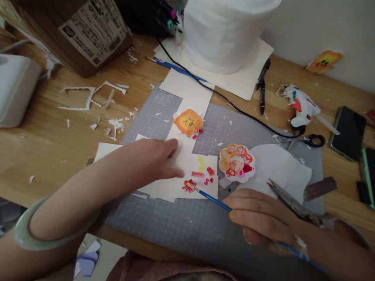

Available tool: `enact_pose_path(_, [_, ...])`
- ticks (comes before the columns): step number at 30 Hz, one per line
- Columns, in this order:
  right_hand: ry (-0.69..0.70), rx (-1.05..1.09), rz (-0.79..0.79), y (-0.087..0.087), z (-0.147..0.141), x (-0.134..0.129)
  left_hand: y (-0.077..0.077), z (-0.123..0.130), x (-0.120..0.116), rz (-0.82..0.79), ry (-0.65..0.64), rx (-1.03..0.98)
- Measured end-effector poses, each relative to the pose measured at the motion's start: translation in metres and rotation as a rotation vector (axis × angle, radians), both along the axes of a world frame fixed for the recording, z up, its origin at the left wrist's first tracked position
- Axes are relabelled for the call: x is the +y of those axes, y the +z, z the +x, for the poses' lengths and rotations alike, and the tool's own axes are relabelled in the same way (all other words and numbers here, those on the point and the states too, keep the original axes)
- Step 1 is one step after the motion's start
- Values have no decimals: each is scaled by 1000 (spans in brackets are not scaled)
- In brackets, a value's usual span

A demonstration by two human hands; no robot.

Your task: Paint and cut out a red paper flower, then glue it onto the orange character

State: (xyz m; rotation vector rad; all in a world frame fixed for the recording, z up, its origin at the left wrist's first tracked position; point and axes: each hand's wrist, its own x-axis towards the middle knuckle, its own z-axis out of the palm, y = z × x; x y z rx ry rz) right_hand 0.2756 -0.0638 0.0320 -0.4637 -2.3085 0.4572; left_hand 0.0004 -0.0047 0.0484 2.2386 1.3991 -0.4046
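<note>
In my right hand (pixel 259 216) is a blue paintbrush (pixel 212 198), its tip on a red painted flower (pixel 190 185) on the white paper (pixel 178 189). Other red, pink and yellow paint marks show beside that flower. My left hand (pixel 159 158) rests on the paper with thumb and a finger apart, holding nothing. Above it lies an orange cut-out (pixel 188 122) with a drawn face. To the right of the paper sits a flower cut-out (pixel 236 163) with orange, pink and red petals.
Scissors (pixel 295 207) lie at the right over paper and the grey cutting mat (pixel 140 117). A white glue gun (pixel 303 107), a black cable (pixel 228 102) and a phone (pixel 347 132) are farther right. Behind stand a white cylinder (pixel 225 35) and a brown jug (pixel 79 35). Paper scraps (pixel 115 124) litter the left.
</note>
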Motion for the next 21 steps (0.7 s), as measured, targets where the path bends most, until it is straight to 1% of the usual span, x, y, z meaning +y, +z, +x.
enact_pose_path(5, [-13,-3,5,0,-2,-2,0,0,0,11,-6,20])
enact_pose_path(11, [-24,-3,64,2,-3,-2,4,2,2,-26,10,3])
enact_pose_path(15, [-47,-25,66,6,-4,-2,3,1,2,8,-14,2])
enact_pose_path(19, [-49,12,89,6,-3,-4,5,3,2,-12,-26,8])
enact_pose_path(21, [-32,-67,51,1,0,-7,6,4,2,-31,-17,21])
